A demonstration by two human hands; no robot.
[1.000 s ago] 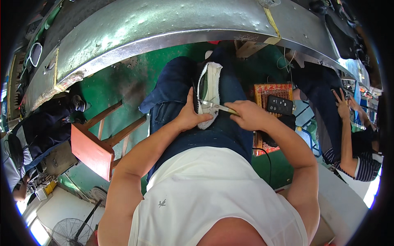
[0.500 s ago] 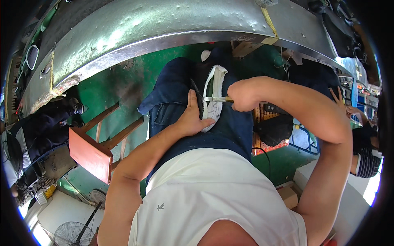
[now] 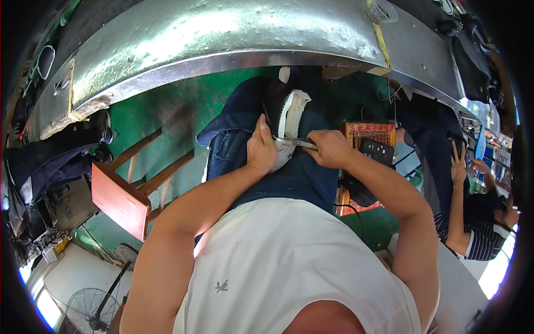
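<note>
Above my lap, a shoe upper [image 3: 292, 113] with a pale, stitched-looking edge points away from me, its opening turned up. My left hand [image 3: 261, 147] is closed around its near left side, the thumb pointing up along it. In my right hand [image 3: 329, 149] is a pair of metal pliers [image 3: 300, 142], reaching left so that their jaws meet the upper's edge at the near part. Exactly what the jaws pinch is too small to make out. My left fingers are mostly hidden under the upper.
Ahead stands a dented metal workbench [image 3: 222, 33] with a clear cup [image 3: 381, 11] on it. A reddish wooden stool [image 3: 121, 189] is at left. Right of my legs are a red patterned stand [image 3: 370, 132] and a black bag [image 3: 359, 188]. Other people sit on both sides; a floor fan [image 3: 92, 309] stands lower left.
My right elbow has dropped and come inward. The pliers have moved slightly nearer to me along the upper's edge. My left hand has turned around the upper, its thumb now upright.
</note>
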